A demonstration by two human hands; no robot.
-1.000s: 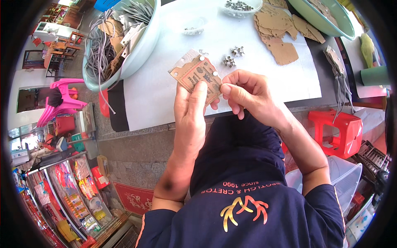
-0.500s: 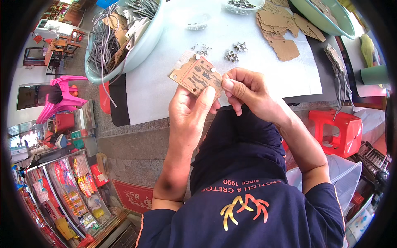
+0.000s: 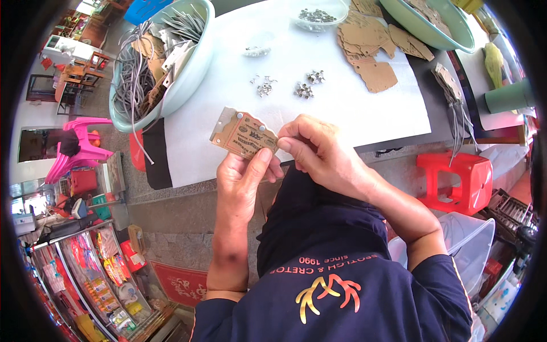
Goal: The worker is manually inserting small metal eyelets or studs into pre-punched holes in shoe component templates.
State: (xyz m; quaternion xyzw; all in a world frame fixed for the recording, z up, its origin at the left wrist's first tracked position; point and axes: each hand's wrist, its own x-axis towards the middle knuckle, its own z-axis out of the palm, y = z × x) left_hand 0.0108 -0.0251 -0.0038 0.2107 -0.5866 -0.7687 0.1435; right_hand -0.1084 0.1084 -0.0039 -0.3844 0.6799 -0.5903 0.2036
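Observation:
A brown printed card [image 3: 248, 137] with a clear plastic layer [image 3: 220, 124] showing past its left end is held above the table's near edge. Small metal rivets [image 3: 262, 129] dot its upper edge. My left hand [image 3: 244, 176] grips it from below, thumb on the printed face, fingers behind. My right hand [image 3: 322, 149] is closed, with thumb and fingertips pinching the card's right corner; whether a small rivet is between them is hidden. Beyond the card lie loose heaps of silver rivets [image 3: 264, 89] and dark-and-silver rivets [image 3: 303, 90] on the white sheet [image 3: 228, 74].
A pale green basin [image 3: 191, 71] at left holds grey cords and cards. Brown cards [image 3: 376, 76] lie stacked at right, near another green basin [image 3: 464, 40]. A clear tub [image 3: 322, 25] holds more rivets. A red stool [image 3: 456, 176] stands at my right.
My hands and the card sit lower and further left in view, and the table has shifted slightly left too. The card is turned a little flatter; both hands stay on it.

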